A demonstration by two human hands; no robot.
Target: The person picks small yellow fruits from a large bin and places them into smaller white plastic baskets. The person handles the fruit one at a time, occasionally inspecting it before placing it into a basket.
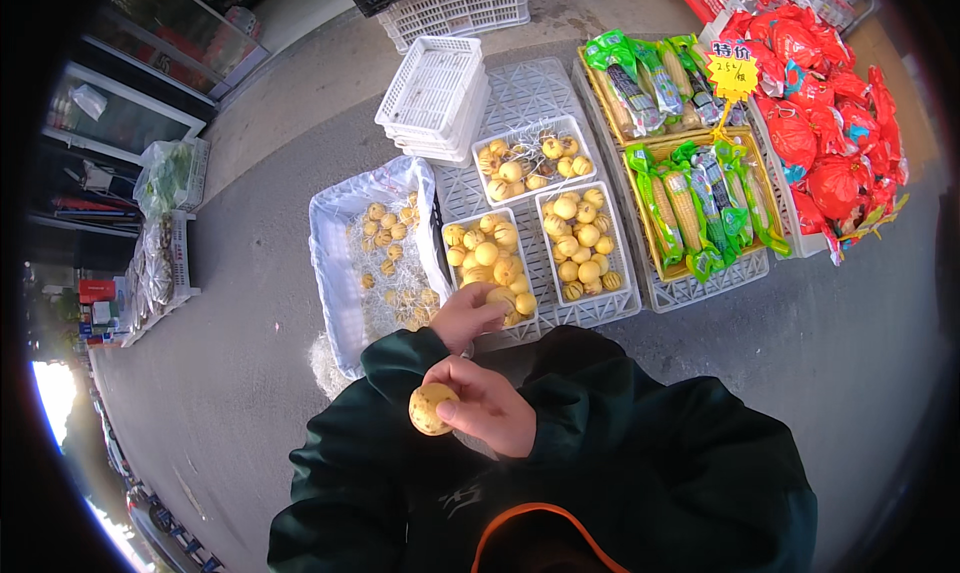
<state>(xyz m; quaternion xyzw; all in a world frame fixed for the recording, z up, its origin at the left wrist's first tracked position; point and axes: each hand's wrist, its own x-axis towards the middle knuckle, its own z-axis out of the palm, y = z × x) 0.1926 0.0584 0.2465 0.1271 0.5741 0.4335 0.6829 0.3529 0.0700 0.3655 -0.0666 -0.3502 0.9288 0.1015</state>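
My right hand (487, 408) holds a round yellow fruit with brown specks (429, 408) between thumb and fingers, close to my body. Beyond it, my left hand (471, 316) reaches into the near end of a white plastic basket (535, 288), its fingers around a yellow fruit (501, 297) among others; its fingertips are partly hidden. Some of the fruits bear dark stripes, like pepino melons. To the right stands a second basket of yellow fruits (589, 235). At the left, a crate lined with pale plastic (337, 273) holds more fruits in shredded packing.
Another fruit basket (517, 149) and stacked empty white baskets (431, 85) stand on a grey plastic pallet (525, 85). To the right are yellow baskets of packaged corn (679, 198) and red-wrapped goods (832, 137). A white crate (457, 6) stands at the back.
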